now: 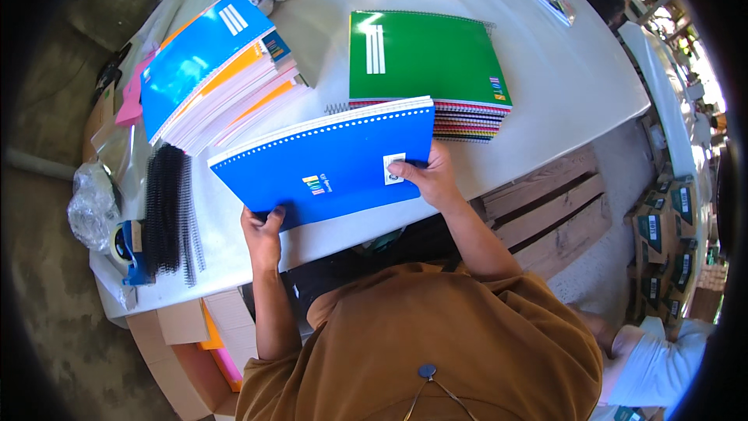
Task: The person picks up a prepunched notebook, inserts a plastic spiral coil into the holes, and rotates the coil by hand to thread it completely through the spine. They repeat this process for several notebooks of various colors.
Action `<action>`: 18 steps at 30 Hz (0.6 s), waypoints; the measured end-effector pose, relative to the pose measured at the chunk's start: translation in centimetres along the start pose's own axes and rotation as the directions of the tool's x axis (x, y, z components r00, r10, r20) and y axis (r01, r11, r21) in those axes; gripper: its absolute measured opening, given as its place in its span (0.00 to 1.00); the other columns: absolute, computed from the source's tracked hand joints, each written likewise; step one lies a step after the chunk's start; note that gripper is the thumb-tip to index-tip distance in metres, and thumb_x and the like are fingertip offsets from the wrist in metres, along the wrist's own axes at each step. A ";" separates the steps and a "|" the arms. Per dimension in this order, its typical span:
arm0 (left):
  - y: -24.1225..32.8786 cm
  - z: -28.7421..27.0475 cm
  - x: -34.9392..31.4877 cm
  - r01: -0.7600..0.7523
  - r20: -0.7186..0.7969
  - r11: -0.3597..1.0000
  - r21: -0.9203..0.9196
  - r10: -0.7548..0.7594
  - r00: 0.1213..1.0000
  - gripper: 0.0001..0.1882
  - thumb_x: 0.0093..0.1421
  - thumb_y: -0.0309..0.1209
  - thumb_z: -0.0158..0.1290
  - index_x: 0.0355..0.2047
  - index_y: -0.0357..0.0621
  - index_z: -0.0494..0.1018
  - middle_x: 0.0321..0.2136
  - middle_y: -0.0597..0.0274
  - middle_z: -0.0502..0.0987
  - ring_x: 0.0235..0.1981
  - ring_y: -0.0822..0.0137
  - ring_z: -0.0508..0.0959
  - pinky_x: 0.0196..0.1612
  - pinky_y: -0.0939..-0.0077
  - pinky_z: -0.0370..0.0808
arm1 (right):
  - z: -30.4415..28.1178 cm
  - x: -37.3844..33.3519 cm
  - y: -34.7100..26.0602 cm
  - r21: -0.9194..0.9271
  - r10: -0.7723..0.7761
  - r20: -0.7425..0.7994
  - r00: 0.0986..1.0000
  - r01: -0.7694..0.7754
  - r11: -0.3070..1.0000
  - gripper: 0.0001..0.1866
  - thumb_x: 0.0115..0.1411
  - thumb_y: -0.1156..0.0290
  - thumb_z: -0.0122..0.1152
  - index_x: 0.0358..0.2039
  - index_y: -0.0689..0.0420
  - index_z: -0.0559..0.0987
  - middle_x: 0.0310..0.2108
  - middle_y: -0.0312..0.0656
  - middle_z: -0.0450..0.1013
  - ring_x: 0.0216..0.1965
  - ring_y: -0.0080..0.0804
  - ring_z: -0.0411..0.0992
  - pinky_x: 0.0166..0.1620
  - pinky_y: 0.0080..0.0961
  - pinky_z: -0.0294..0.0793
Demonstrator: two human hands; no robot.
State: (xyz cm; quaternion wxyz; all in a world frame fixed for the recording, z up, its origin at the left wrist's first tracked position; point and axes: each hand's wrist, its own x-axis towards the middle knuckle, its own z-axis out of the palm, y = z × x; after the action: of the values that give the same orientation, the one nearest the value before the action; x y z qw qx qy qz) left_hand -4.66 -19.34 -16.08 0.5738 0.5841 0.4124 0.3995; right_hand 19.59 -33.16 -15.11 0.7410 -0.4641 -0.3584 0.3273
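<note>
Both my hands hold up a blue-covered notebook (pixel 343 156) over the near side of the table. Punched holes run along its upper edge, and no coil shows in them. My left hand (pixel 265 226) grips its lower left corner, thumb on the cover. My right hand (pixel 433 178) grips its right edge, thumb beside a white label. Just beyond it sits a stack of spiral-bound notebooks (pixel 425 54) with a green cover on top. To the left leans a tall pile of loose-leaf blocks (pixel 206 62) under a blue cover.
Black spiral coils (pixel 164 210) lie at the table's left, near a blue tape dispenser (pixel 134 253) and crumpled clear plastic (pixel 93 204). An open cardboard box (pixel 187 366) stands below. Right of me are a wooden pallet (pixel 553 210), stacked boxes (pixel 662 242) and another person's legs (pixel 650 362).
</note>
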 end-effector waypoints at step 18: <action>-2.8 -0.5 -0.4 0.008 0.137 0.997 0.070 -0.018 0.990 0.13 0.45 0.13 0.47 0.32 0.37 0.71 0.28 0.65 0.74 0.30 0.76 0.71 0.36 0.82 0.67 | -0.7 2.0 -3.7 -0.089 0.002 0.278 0.961 0.023 0.996 0.15 0.48 0.74 0.67 0.38 0.62 0.77 0.32 0.39 0.76 0.36 0.20 0.71 0.41 0.21 0.70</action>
State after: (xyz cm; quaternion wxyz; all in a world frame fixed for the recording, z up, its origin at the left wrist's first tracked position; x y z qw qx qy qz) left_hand -5.37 -19.58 -18.88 0.5827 0.6271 0.3894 0.3400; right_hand 21.73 -33.17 -11.47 0.6630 -0.4452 -0.4758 0.3685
